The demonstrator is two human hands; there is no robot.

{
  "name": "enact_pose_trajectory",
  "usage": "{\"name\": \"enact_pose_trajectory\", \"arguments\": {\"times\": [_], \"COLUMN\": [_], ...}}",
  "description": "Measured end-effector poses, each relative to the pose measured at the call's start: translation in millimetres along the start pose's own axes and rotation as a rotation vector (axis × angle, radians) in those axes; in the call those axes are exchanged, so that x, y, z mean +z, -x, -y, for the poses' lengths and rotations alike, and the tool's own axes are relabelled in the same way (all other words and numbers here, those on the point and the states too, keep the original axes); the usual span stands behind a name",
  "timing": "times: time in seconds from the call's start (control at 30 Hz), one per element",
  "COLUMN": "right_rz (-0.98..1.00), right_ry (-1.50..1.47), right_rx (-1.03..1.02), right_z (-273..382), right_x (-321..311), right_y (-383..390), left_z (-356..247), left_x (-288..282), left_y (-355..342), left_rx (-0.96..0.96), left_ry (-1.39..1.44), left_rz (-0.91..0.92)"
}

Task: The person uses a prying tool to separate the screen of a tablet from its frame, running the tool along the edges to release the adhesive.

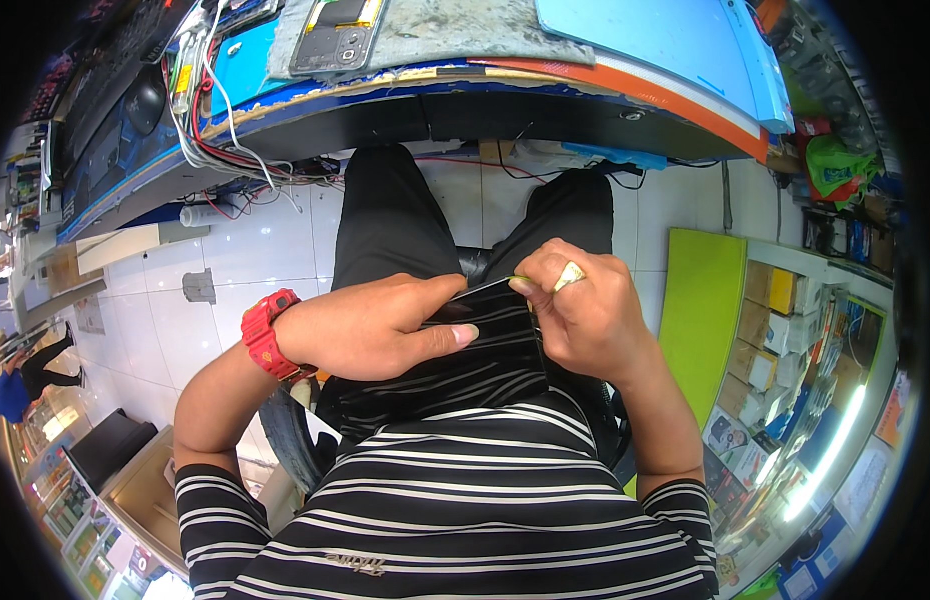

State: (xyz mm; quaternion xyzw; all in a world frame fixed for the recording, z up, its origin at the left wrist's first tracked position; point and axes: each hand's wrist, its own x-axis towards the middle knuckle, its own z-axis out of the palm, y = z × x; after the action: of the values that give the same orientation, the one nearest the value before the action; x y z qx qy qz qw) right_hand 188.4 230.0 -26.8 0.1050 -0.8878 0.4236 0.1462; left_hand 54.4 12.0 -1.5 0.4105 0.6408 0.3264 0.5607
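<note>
Above my lap is a thin, dark, glossy panel (507, 325) that mirrors my striped shirt; it looks like a phone screen or back glass, though I cannot tell which. My left hand (385, 325), with a red watch on its wrist, is closed on the panel's left side, the thumb on the near face and the fingers largely behind. At the upper right corner, my right hand (590, 310) pinches the edge between thumb and bent index finger. A small yellow-green bit shows by those fingertips. A gold ring is on this hand.
Ahead is a workbench with a grey mat (455, 30), an opened phone (335, 35), a light blue sheet (665, 50) and an orange board edge (625, 85). Loose cables (200, 130) hang at its left. A mouse (145, 105) lies beyond them. A glass display case (785, 350) stands right.
</note>
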Motion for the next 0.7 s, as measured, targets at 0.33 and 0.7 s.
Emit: {"name": "enact_pose_trajectory", "arguments": {"times": [0.33, 0.7], "right_rz": [0.146, -0.134], "right_ry": [-0.019, -0.712], "right_rx": [0.044, 0.737], "right_z": [1, 11], "right_x": [-14, -28], "right_y": [-7, 14], "left_z": [5, 36], "left_x": [-2, -12], "left_y": [-7, -8], "left_rx": [-0.055, 0.011], "left_ry": [0.035, 0.211], "left_rz": [0.077, 0.001]}}
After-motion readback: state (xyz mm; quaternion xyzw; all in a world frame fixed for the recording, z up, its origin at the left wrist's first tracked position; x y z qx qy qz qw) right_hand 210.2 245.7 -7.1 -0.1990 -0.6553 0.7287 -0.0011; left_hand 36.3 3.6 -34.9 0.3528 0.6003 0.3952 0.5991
